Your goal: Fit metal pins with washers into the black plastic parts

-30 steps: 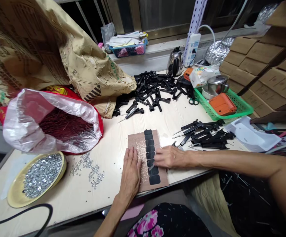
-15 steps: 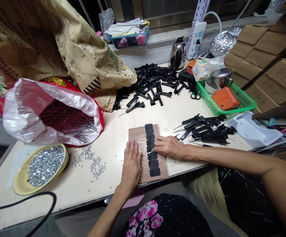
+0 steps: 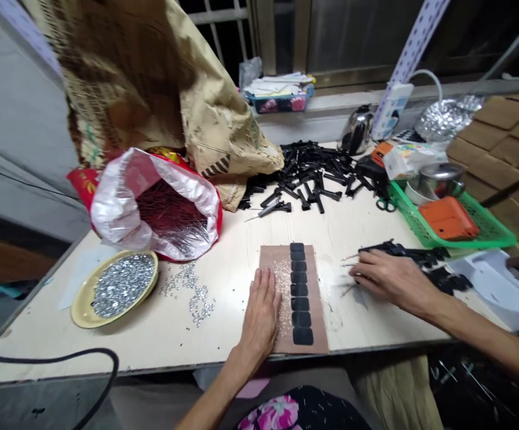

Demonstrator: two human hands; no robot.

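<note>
My left hand (image 3: 263,310) lies flat with fingers stretched on the left side of a brown board (image 3: 315,322) near the table's front edge. The board carries a column of black pads (image 3: 299,292) and a strip of small silver grains. My right hand (image 3: 387,278) rests on the table to the right of the board, at the edge of a pile of black-handled metal tools (image 3: 420,257). Its fingers are curled over thin metal pins; motion blur hides whether they grip one.
A yellow dish of silver washers (image 3: 118,286) sits at the left, with loose washers (image 3: 192,292) beside it. A plastic bag of thin rods (image 3: 160,209), a large paper sack (image 3: 160,95), a heap of black parts (image 3: 313,170), a kettle (image 3: 355,131) and a green basket (image 3: 460,227) stand behind.
My right hand has left the board and moved right to the pile of black-handled tools. My left hand stays flat on the board. The view has swung to the left.
</note>
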